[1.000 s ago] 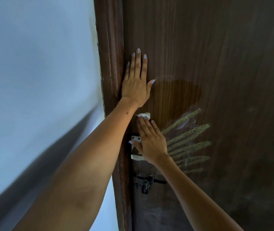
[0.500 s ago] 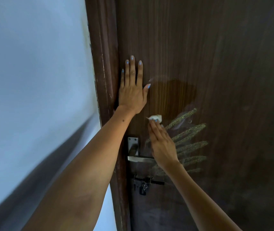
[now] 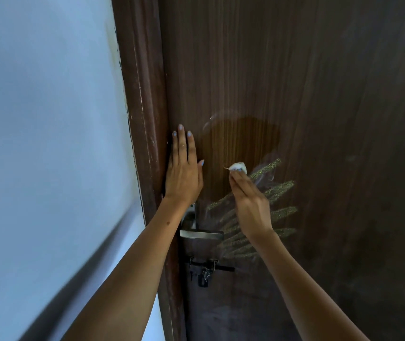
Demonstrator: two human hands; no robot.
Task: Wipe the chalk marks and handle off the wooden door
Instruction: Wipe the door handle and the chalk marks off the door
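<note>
Chalk marks under right hand, apparently pinching wad.

Both hands bare, forearms unsleeved, fingernails painted pale blue.

Dark brown wood-grain door: matt, w/ glossy wet patch above gritty yellowish chalk streaks. Brushed-metal lever handle left of streaks; white crumpled cloth wad.
</note>
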